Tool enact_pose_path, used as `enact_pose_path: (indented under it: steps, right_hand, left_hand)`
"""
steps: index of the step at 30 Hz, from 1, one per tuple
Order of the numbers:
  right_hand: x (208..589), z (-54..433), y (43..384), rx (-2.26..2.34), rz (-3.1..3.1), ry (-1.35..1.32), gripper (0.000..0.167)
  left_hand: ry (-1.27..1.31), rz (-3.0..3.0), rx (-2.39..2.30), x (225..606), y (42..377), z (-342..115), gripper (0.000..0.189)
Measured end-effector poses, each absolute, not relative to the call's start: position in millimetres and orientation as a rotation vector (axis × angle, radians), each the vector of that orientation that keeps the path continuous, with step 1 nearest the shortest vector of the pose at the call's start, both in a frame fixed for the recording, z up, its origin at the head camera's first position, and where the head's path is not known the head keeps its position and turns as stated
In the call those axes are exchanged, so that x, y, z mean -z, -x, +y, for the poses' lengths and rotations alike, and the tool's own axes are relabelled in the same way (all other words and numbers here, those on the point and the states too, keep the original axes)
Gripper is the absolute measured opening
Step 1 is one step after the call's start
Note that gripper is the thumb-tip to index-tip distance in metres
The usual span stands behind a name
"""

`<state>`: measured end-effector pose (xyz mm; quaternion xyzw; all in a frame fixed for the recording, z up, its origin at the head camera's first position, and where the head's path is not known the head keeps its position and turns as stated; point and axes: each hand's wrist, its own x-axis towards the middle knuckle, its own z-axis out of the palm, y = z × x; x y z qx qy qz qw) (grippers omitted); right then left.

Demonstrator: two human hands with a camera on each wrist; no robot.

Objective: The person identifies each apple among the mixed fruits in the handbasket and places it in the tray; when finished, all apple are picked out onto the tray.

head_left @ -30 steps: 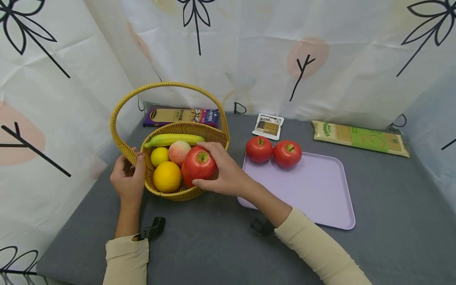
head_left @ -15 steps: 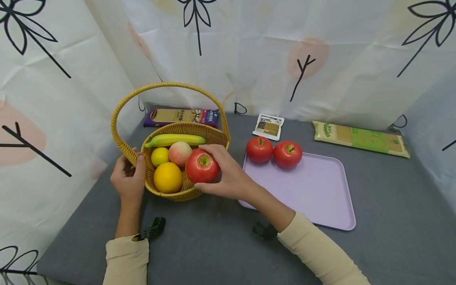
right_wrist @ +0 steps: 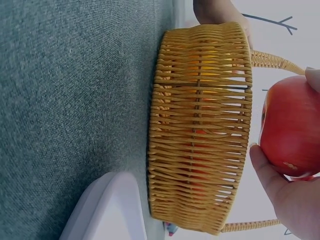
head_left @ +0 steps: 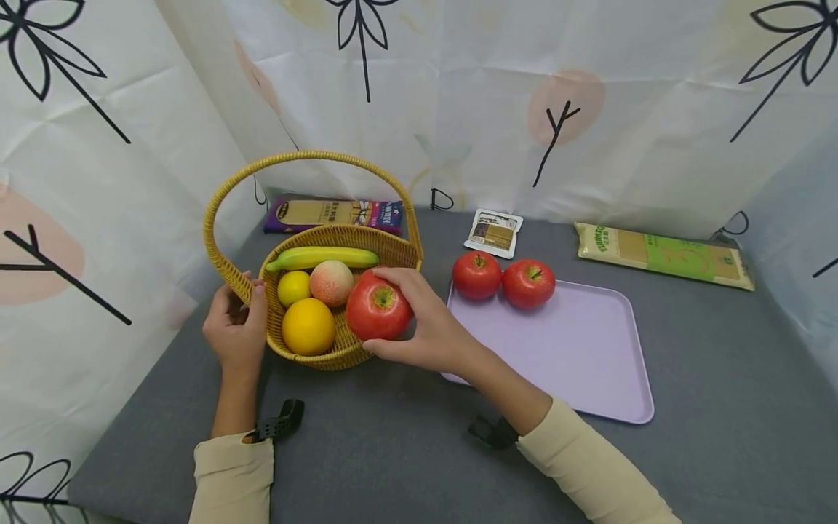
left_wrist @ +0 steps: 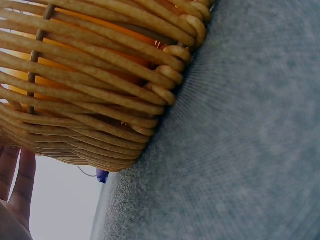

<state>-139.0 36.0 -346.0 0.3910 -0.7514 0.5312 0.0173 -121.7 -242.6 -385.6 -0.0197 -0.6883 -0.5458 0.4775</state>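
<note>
Toward the table's (head_left: 380,451) far left corner, the left hand (head_left: 237,331) pinches the basket (head_left: 391,249) by its handle (head_left: 314,155); here's the right hand (head_left: 428,331), grip clamped round a red apple (head_left: 378,307), holding it above the basket's right side, the lilac tray (head_left: 569,349) lying rightward, nearer this hand!

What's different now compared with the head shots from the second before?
The right hand and the apple it grips have shifted slightly rightward in the head view. Nothing was newly taken hold of or let go. The left hand stays at the basket handle; the banana, peach and two tray apples stay put.
</note>
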Motion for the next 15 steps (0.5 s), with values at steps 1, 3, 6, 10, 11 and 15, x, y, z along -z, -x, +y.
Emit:
enact_pose_path:
  steps: [1, 3, 6, 10, 11, 15]
  right_hand:
    - [346, 37, 138, -1.652, -2.335, -1.211, 0.082]
    - [345, 38, 137, -1.653, -2.334, -1.201, 0.082]
    - [346, 41, 136, -1.648, -2.334, -1.191, 0.082]
    - [346, 44, 135, -1.653, -2.340, -1.194, 0.082]
    - [346, 45, 135, -1.657, -2.342, -1.196, 0.082]
    - [347, 49, 134, -1.659, -2.356, -1.192, 0.081]
  left_hand:
    - [0.048, -1.681, 1.334, 386, 122, -242, 0.027]
    - [0.048, -1.683, 1.333, 386, 122, -242, 0.027]
    - [0.049, -1.677, 1.336, 386, 122, -242, 0.027]
    - [0.048, -1.664, 1.338, 386, 122, -242, 0.026]
    - [0.045, -1.664, 1.336, 386, 122, -242, 0.026]
    - [0.051, -1.664, 1.333, 386, 122, -242, 0.026]
